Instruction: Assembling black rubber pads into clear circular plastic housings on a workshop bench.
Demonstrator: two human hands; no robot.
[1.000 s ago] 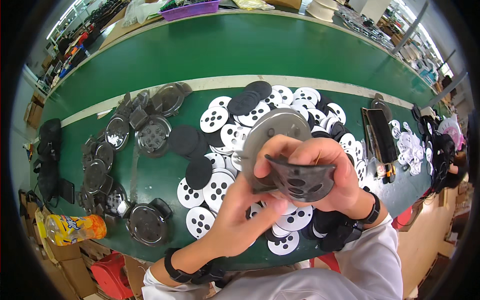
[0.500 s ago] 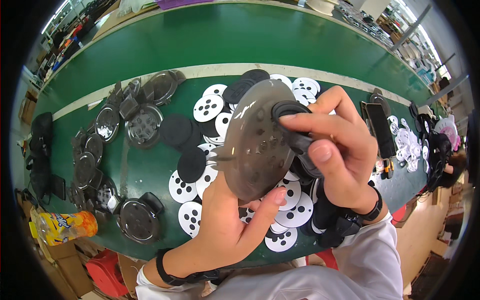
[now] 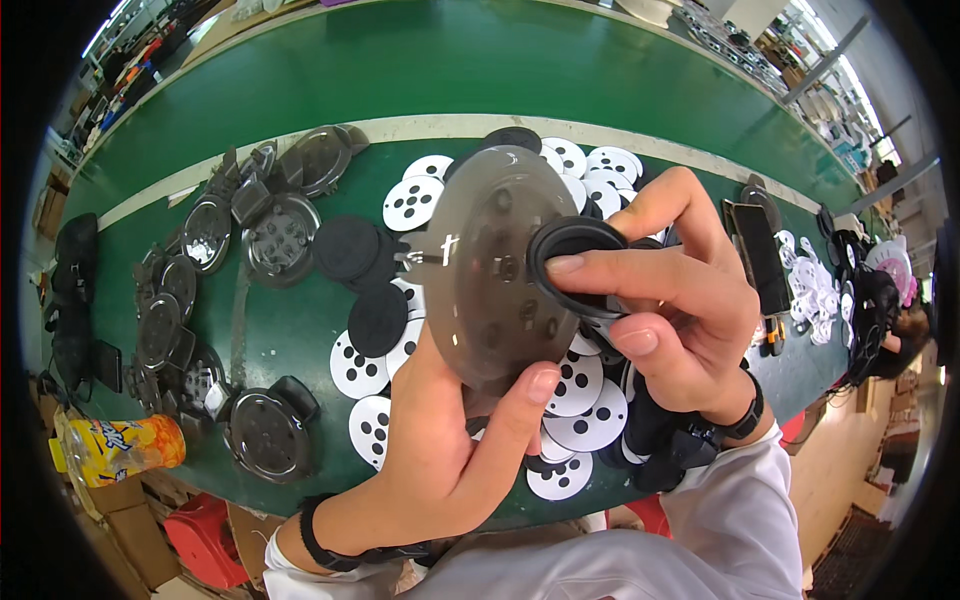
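My left hand (image 3: 437, 450) grips a smoky translucent round plastic cover (image 3: 490, 220) by its lower edge, the thumb in front. The cover stands tilted above the table, with several small round bumps and a dark tab at its left. My right hand (image 3: 695, 300) pinches a black round cup-like part (image 3: 575, 238) between fingers and thumb. That part overlaps the cover's right side; whether they touch I cannot tell. White discs with black dots (image 3: 595, 420) and plain black discs (image 3: 377, 320) lie scattered beneath and around my hands.
More smoky covers (image 3: 268, 435) lie along the table's left side. A black phone (image 3: 757, 260) and small white pieces (image 3: 817, 295) are on the right. A yellow-labelled bottle (image 3: 120, 450) sits at the left edge. The green table (image 3: 440, 65) stretches away beyond a pale strip.
The cover has turned to face me more squarely and shifted slightly left. The black part in my right hand has tilted, showing its ring-shaped rim, and sits a little lower.
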